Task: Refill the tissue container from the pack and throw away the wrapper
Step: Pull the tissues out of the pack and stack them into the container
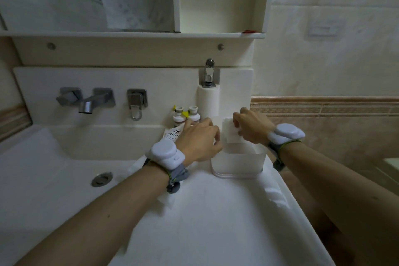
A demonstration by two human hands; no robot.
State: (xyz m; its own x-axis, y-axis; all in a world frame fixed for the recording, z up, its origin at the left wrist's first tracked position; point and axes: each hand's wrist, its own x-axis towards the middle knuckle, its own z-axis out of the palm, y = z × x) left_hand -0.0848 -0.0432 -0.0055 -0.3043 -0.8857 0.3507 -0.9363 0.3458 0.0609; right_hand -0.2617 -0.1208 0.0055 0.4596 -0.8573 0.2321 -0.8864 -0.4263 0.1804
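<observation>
Dim bathroom: white sink counter (205, 211), wall taps (86, 99), open cabinet (220, 0), tiled wall (334, 49).

wrapper (172, 134): print partly hidden by left hand (198, 139) | forearms cut off

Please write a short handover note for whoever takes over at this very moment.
Right hand: grip closed on the tissue stack, which stands partly in the tissue container.
Left hand: at the container's left side; its fingertips are hidden.
Container sits on the counter right of the sink.
A printed wrapper lies behind the left hand.
Left to do: seat the tissues, bin the wrapper.
</observation>
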